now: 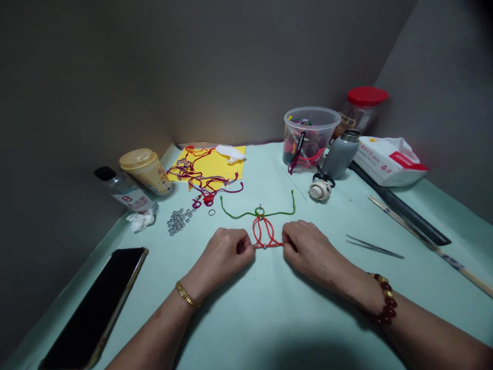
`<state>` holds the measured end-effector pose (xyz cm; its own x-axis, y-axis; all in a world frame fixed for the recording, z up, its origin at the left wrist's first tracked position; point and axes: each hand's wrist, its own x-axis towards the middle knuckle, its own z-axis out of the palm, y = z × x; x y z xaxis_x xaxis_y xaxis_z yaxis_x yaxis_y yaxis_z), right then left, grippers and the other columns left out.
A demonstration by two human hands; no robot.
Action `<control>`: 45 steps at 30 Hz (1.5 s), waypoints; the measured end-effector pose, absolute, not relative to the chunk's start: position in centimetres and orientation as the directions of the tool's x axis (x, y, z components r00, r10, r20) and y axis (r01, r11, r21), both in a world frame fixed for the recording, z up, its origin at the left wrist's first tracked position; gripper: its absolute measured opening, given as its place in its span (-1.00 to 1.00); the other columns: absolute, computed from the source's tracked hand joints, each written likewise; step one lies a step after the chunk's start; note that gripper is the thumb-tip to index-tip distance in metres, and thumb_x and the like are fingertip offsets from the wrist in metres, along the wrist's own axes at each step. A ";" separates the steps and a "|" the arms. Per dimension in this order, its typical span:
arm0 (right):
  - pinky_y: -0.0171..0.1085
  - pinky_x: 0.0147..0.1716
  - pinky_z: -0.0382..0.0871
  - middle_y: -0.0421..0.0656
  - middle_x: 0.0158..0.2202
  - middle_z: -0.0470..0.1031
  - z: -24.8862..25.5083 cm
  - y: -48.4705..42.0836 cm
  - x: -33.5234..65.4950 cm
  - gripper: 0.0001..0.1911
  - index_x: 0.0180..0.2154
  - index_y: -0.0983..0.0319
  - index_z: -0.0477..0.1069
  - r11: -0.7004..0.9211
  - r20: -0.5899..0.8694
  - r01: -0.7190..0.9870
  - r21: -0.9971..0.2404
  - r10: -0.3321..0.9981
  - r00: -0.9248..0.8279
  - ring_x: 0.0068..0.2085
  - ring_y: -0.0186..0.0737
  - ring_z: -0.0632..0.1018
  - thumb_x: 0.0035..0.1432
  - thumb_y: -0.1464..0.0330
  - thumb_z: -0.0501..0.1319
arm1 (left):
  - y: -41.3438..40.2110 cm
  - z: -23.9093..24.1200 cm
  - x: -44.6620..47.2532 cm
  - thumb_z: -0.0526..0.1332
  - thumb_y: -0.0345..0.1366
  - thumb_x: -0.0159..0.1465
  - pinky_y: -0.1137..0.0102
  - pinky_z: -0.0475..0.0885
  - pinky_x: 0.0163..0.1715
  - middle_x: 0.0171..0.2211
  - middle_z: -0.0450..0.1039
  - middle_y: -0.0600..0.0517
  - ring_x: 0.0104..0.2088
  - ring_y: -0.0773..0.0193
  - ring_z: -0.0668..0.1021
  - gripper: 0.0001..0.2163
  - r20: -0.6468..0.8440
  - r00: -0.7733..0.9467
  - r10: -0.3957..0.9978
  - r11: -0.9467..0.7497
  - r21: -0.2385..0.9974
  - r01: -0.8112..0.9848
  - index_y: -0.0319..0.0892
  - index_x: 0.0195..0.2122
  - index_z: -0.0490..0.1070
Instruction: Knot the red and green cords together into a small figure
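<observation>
Left hand [221, 255] and right hand [308, 249], both closed in a tight pinch on a red cord [268, 246], its 2 ends drawn out sideways. Cord lying on a pale green mat [269, 308], at 12 o'clock from the wrists. Just above the red loops, a green cord [239, 216] spreading to both sides from a small knot. Rings [177, 222] at 10 o'clock, tweezers [373, 247] at 3 o'clock, phone [92, 308] at 8 o'clock. Best handling: pull level and even from both sides, slowly, cord flat on the mat, fingertips close in, for a centred bead [265, 246] and 2 matching loops.
</observation>
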<state>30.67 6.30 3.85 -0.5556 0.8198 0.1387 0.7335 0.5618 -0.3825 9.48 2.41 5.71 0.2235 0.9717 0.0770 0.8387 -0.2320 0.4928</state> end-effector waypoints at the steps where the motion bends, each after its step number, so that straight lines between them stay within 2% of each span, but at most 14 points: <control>1: -0.23 -0.36 0.00 -0.16 -0.48 0.36 3.9 6.4 30.7 -0.86 -0.47 0.21 0.18 0.552 0.127 0.741 -0.383 0.826 -0.550 -0.40 -0.23 0.26 0.03 0.55 0.06 | 2.4 5.7 9.4 0.11 -0.39 0.17 0.40 0.18 -0.45 -0.61 0.35 0.11 -0.54 0.36 0.34 -0.83 0.072 0.224 0.972 -0.231 0.485 0.844 -0.17 -0.57 0.33; 7: -0.23 -0.38 -0.01 -0.17 -0.48 0.36 4.1 6.6 30.8 -0.86 -0.47 0.21 0.18 0.517 0.084 0.768 -0.379 0.845 -0.527 -0.40 -0.24 0.27 0.04 0.54 0.06 | 2.4 5.6 9.5 0.12 -0.35 0.23 0.39 0.20 -0.41 -0.56 0.36 0.11 -0.51 0.35 0.35 -0.83 0.053 0.212 0.976 -0.210 0.492 0.845 -0.17 -0.51 0.34; 10: -0.24 -0.39 -0.01 -0.18 -0.46 0.36 4.1 6.6 30.9 -0.88 -0.43 0.21 0.21 0.529 0.103 0.755 -0.389 0.839 -0.535 -0.40 -0.24 0.28 0.03 0.54 0.06 | 2.3 5.5 9.8 0.22 -0.26 0.21 0.36 0.25 -0.30 -0.43 0.39 0.09 -0.40 0.30 0.40 -0.88 0.125 0.254 0.959 -0.282 0.485 0.827 -0.16 -0.42 0.36; 14: -0.23 -0.33 0.05 -0.14 -0.37 0.38 4.1 6.3 30.7 -0.87 -0.36 0.22 0.25 0.582 0.179 0.711 -0.395 0.808 -0.562 -0.33 -0.20 0.31 0.02 0.54 0.07 | 2.4 5.1 10.1 0.29 -0.19 0.19 0.32 0.27 -0.21 -0.30 0.40 0.03 -0.25 0.21 0.41 -0.85 0.161 0.331 0.930 -0.368 0.433 0.823 -0.14 -0.32 0.40; 18: -0.21 -0.26 0.11 -0.14 -0.32 0.39 4.0 6.1 29.9 -0.98 -0.35 0.21 0.30 0.658 0.228 0.629 -0.414 0.744 -0.628 -0.26 -0.17 0.32 0.13 0.44 0.14 | 2.6 4.8 10.0 0.22 -0.17 0.28 0.31 0.27 -0.21 -0.32 0.40 0.02 -0.26 0.21 0.42 -0.84 0.130 0.364 0.922 -0.384 0.427 0.819 -0.15 -0.33 0.41; 21: -0.21 -0.26 0.11 -0.15 -0.33 0.39 3.6 6.4 29.3 -0.93 -0.36 0.21 0.33 0.680 0.214 0.609 -0.407 0.720 -0.661 -0.26 -0.18 0.32 0.20 0.40 0.16 | 2.7 4.6 9.9 0.19 -0.15 0.31 0.31 0.28 -0.20 -0.33 0.41 0.02 -0.25 0.22 0.43 -0.81 0.123 0.361 0.925 -0.376 0.446 0.812 -0.15 -0.34 0.42; 24: -0.22 -0.26 0.12 -0.16 -0.34 0.38 3.3 6.8 29.1 -0.86 -0.39 0.21 0.33 0.689 0.181 0.600 -0.406 0.704 -0.687 -0.27 -0.19 0.31 0.25 0.39 0.14 | 2.8 4.6 10.0 0.18 -0.23 0.31 0.31 0.28 -0.19 -0.33 0.40 0.03 -0.25 0.22 0.44 -0.85 0.118 0.355 0.927 -0.369 0.450 0.813 -0.15 -0.36 0.41; 30: -0.24 -0.26 0.13 -0.18 -0.34 0.36 2.9 7.0 29.5 -0.89 -0.37 0.21 0.32 0.669 0.163 0.573 -0.474 0.706 -0.689 -0.27 -0.21 0.32 0.26 0.41 0.15 | 2.7 4.8 10.2 0.13 -0.32 0.31 0.33 0.30 -0.23 -0.30 0.38 0.01 -0.26 0.23 0.43 -0.88 0.127 0.364 0.923 -0.381 0.440 0.813 -0.17 -0.37 0.38; 45: -0.22 -0.22 0.15 -0.17 -0.33 0.38 2.8 6.9 29.8 -0.87 -0.32 0.21 0.36 0.650 0.167 0.555 -0.520 0.714 -0.680 -0.26 -0.22 0.34 0.27 0.46 0.08 | 2.6 4.8 10.3 0.07 -0.30 0.33 0.38 0.28 -0.33 -0.43 0.38 0.04 -0.38 0.28 0.42 -0.79 0.123 0.307 0.944 -0.330 0.411 0.850 -0.17 -0.46 0.29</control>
<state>29.75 6.91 2.80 -0.6796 0.7142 0.1673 0.5549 0.6497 -0.5196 10.34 2.65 4.80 0.3067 0.9438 0.1233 0.8497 -0.3298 0.4113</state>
